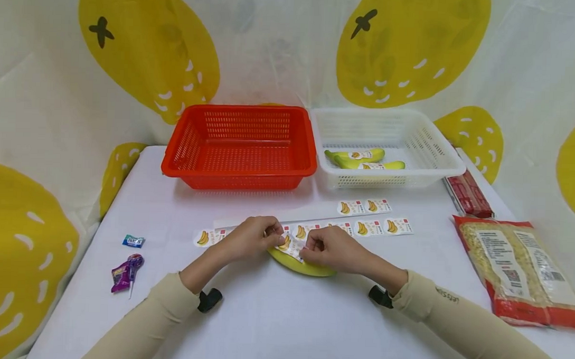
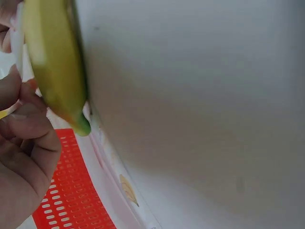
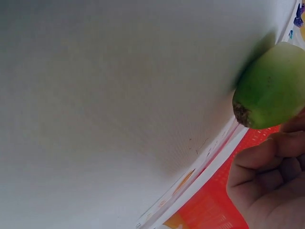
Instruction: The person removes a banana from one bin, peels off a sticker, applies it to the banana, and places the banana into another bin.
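A yellow banana lies on the white table in front of the person. Over its top, a white sticker with a banana picture is held stretched between both hands. The left hand pinches the sticker's left edge near the stem end, and the right hand pinches its right edge. In the left wrist view the sticker appears edge-on beside the banana. The right wrist view shows the banana's green, dark-tipped end above the curled fingers of the right hand; the sticker is hidden there.
Strips of banana stickers lie behind the hands. Farther back stand a red basket and a white basket holding two stickered bananas. Candies lie at left, a grain bag and red package at right.
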The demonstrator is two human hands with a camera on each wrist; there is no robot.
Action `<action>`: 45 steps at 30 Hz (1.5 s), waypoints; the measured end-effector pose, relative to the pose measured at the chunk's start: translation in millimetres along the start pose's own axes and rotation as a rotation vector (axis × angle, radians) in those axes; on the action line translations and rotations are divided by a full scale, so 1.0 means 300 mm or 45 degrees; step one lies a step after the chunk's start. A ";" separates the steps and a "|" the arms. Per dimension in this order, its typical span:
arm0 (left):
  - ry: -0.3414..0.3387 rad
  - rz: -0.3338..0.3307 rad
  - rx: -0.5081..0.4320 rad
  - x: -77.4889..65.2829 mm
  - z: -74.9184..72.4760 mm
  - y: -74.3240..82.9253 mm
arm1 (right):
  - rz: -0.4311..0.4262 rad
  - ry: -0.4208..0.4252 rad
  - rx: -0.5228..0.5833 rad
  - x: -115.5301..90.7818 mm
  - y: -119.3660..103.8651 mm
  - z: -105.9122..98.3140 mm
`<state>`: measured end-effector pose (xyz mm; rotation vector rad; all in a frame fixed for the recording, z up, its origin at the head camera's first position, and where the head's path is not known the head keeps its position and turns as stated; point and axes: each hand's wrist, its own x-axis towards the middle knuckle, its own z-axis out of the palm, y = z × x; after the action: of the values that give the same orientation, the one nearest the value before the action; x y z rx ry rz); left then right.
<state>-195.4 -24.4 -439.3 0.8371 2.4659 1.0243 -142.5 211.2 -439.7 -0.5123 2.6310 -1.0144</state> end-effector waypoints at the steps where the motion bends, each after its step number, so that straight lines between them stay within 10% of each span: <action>1: 0.006 -0.006 0.024 0.000 0.004 0.000 | -0.006 -0.005 -0.010 0.001 0.002 0.002; 21: 0.066 0.038 0.150 -0.027 0.020 0.001 | 0.011 -0.038 -0.027 -0.006 -0.002 0.011; 45: -0.060 0.158 0.169 -0.040 0.006 -0.032 | 0.013 -0.039 -0.060 -0.007 0.010 0.007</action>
<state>-188.9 -36.5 -446.4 1.0556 2.4900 0.8780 -140.6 213.0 -443.0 -0.5197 2.6334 -0.9364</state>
